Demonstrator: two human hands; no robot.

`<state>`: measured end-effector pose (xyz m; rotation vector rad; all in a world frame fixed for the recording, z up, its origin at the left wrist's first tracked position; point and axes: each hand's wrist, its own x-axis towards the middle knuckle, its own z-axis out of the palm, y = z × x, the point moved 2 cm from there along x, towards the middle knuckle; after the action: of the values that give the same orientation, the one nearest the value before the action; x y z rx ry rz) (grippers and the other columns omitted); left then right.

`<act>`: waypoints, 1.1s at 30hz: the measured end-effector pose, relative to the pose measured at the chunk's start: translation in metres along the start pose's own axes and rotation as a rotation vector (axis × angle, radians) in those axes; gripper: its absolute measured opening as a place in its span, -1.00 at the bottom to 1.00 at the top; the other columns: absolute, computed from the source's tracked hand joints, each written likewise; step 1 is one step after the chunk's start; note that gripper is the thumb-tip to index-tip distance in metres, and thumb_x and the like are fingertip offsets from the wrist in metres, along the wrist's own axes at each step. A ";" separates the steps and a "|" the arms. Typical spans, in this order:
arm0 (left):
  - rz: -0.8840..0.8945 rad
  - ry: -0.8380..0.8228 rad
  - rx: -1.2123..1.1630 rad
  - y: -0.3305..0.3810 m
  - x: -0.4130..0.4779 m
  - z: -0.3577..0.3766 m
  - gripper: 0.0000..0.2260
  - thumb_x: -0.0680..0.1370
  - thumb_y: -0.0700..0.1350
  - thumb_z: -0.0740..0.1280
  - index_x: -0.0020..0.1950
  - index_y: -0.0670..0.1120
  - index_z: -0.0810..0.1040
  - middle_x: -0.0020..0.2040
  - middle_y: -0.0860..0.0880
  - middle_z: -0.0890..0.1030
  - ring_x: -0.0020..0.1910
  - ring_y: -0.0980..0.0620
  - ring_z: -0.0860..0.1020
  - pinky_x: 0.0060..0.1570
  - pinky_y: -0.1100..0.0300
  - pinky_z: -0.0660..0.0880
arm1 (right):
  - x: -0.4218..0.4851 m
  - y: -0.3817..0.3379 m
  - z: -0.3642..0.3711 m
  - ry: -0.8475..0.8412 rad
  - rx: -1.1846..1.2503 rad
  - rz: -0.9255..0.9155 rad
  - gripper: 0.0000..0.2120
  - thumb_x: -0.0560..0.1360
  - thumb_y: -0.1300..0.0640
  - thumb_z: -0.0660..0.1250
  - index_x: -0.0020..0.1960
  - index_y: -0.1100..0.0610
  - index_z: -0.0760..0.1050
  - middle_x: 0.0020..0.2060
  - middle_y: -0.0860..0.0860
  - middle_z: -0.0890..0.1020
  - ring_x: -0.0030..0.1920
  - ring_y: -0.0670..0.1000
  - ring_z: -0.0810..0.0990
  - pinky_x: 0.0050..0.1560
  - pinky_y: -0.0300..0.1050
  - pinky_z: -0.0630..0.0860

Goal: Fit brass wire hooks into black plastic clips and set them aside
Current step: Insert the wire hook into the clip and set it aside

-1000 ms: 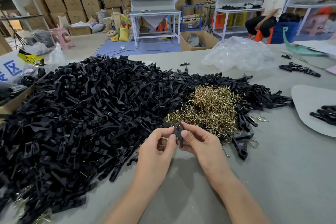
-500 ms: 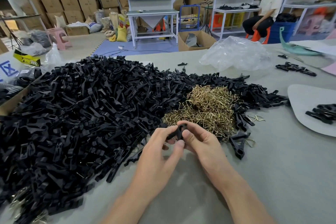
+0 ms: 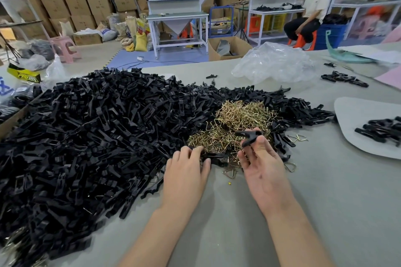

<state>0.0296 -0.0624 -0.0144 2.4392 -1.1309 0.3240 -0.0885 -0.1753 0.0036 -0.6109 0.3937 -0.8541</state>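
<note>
Clips [image 3: 97, 136] and hooks [image 3: 238, 119] heaped within reach
The right hand [image 3: 262, 165] pinches one clip [image 3: 246, 134]; the left hand [image 3: 186, 165] digs, hold unclear

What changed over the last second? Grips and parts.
The two grips split apart. The right grip kept the held clip and carried it up and right, over the brass hooks. The left grip let go and moved to a loose clip at the edge of the black pile; whether it grips that one yet is unclear. Both piles, the plastic bag and the table are unchanged.
</note>
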 end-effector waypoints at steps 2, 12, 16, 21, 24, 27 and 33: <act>-0.017 0.002 0.008 -0.001 0.006 0.003 -0.73 0.66 0.08 0.17 0.29 0.06 0.53 0.08 0.04 0.52 0.09 -0.01 0.49 0.08 0.11 0.39 | 0.000 0.001 0.000 -0.001 -0.005 0.005 -0.82 0.45 0.10 0.35 0.04 0.07 0.60 -0.10 -0.04 0.69 -0.15 -0.09 0.64 -0.15 -0.22 0.59; -0.147 0.135 -0.573 -0.010 0.002 -0.010 -0.92 0.63 -0.01 0.26 0.02 0.06 0.55 -0.10 0.15 0.58 -0.15 0.19 0.52 -0.13 0.34 0.43 | 0.003 0.003 0.001 -0.039 -0.019 0.048 -0.85 0.45 0.10 0.37 -0.11 0.02 0.73 -0.09 -0.01 0.71 -0.14 -0.06 0.68 -0.19 -0.18 0.63; -0.251 0.136 -0.840 -0.016 0.001 -0.014 -0.93 0.62 -0.03 0.32 -0.03 0.13 0.57 -0.17 0.19 0.62 -0.29 0.22 0.52 -0.26 0.43 0.42 | 0.002 0.006 0.005 -0.098 -0.038 0.068 -0.84 0.47 0.09 0.35 -0.11 0.02 0.73 -0.08 0.00 0.71 -0.12 -0.05 0.69 -0.14 -0.16 0.65; -0.239 0.228 -0.904 -0.015 0.000 -0.019 -0.89 0.62 -0.06 0.33 -0.01 0.17 0.54 -0.13 0.20 0.61 -0.18 0.19 0.55 -0.17 0.44 0.43 | 0.001 0.012 0.007 -0.143 -0.098 0.132 -0.80 0.50 0.12 0.34 0.08 0.15 0.61 0.03 0.06 0.72 -0.05 -0.01 0.70 -0.05 -0.10 0.67; -0.274 0.177 -0.956 -0.015 0.000 -0.017 -0.84 0.62 -0.10 0.31 0.07 0.19 0.52 -0.15 0.19 0.59 -0.28 0.21 0.51 -0.24 0.44 0.41 | -0.001 0.016 0.010 -0.177 -0.165 0.140 -0.80 0.50 0.12 0.35 0.07 0.16 0.63 0.07 0.09 0.71 -0.04 -0.01 0.70 -0.01 -0.08 0.67; -0.289 0.150 -0.962 -0.016 0.001 -0.017 -0.81 0.62 -0.12 0.30 0.13 0.17 0.58 -0.23 0.15 0.59 -0.41 0.23 0.42 -0.34 0.43 0.38 | -0.005 0.020 0.013 -0.226 -0.199 0.166 -0.81 0.50 0.13 0.34 0.05 0.14 0.67 0.12 0.11 0.70 0.03 0.03 0.70 0.00 -0.06 0.67; -0.300 0.128 -1.040 -0.013 0.001 -0.020 -0.92 0.60 -0.10 0.37 0.02 0.08 0.63 -0.11 0.14 0.69 -0.10 0.19 0.63 -0.10 0.40 0.49 | -0.006 0.023 0.017 -0.258 -0.274 0.189 -0.74 0.49 0.15 0.33 0.14 0.22 0.60 0.16 0.13 0.69 0.08 0.05 0.70 0.01 -0.09 0.65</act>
<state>0.0398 -0.0464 -0.0002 1.5772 -0.6060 -0.1786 -0.0691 -0.1534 0.0018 -0.9110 0.3288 -0.5349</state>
